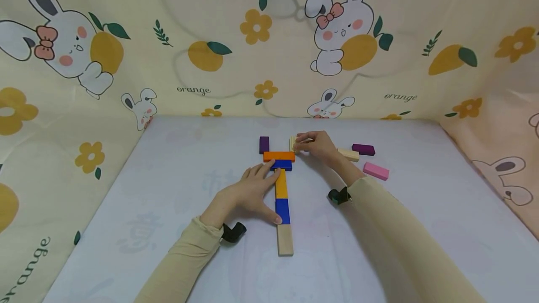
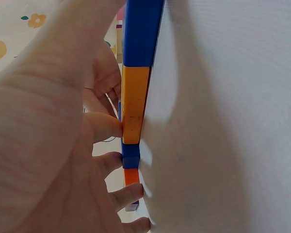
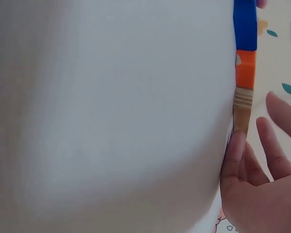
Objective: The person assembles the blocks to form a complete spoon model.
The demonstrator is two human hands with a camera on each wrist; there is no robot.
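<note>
A column of wooden blocks lies on the table: a plain wood block (image 1: 285, 241), a blue block (image 1: 283, 210), a yellow block (image 1: 281, 183), a crosswise blue block (image 1: 286, 165) and a crosswise orange block (image 1: 279, 156). My left hand (image 1: 248, 194) rests along its left side with fingers spread, thumb by the lower blue block and fingertips touching the upper ones. Behind the orange block's right end, my right hand (image 1: 318, 147) pinches a pale wood block (image 3: 243, 104) between thumb and fingers. A dark purple block (image 1: 264, 144) lies behind the orange block's left end.
To the right lie another pale wood block (image 1: 348, 155), a purple block (image 1: 363, 149) and a pink block (image 1: 376, 170). A white cloth (image 1: 168, 176) covers the table. Behind it hangs a patterned curtain (image 1: 236, 97) with rabbits and oranges.
</note>
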